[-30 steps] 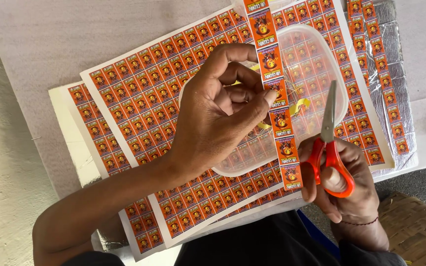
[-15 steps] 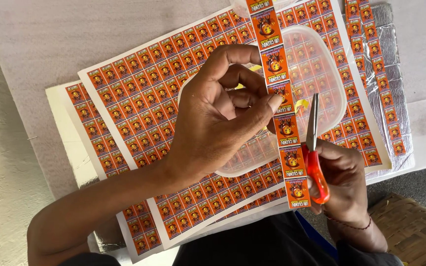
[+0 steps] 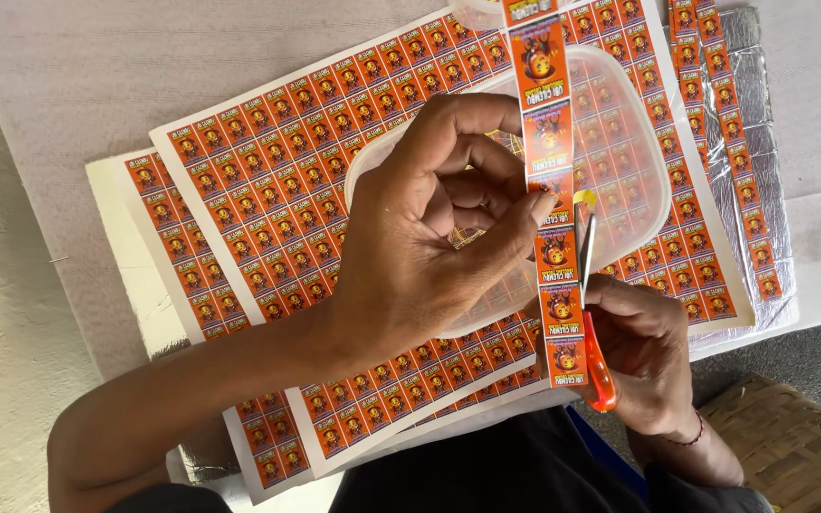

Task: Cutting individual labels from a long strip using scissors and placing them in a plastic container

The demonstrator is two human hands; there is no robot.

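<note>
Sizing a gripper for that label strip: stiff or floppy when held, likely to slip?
Probably floppy: the label strip is thin paper, and its free end hangs below the left hand. Likely very light, since a fingertip pinch holds it. It looks glossy, so it may slip. The scissors in the right hand suggest it cuts easily.

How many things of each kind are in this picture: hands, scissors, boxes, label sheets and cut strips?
Hands: 2, left hand and right hand
Orange-handled scissors: 1
Clear plastic container: 1
Held label strip: 1
Full label sheets showing: at least 2, top sheet and lower sheet
Loose strips on foil: about 2; hard to separate
Total: about 9
</note>
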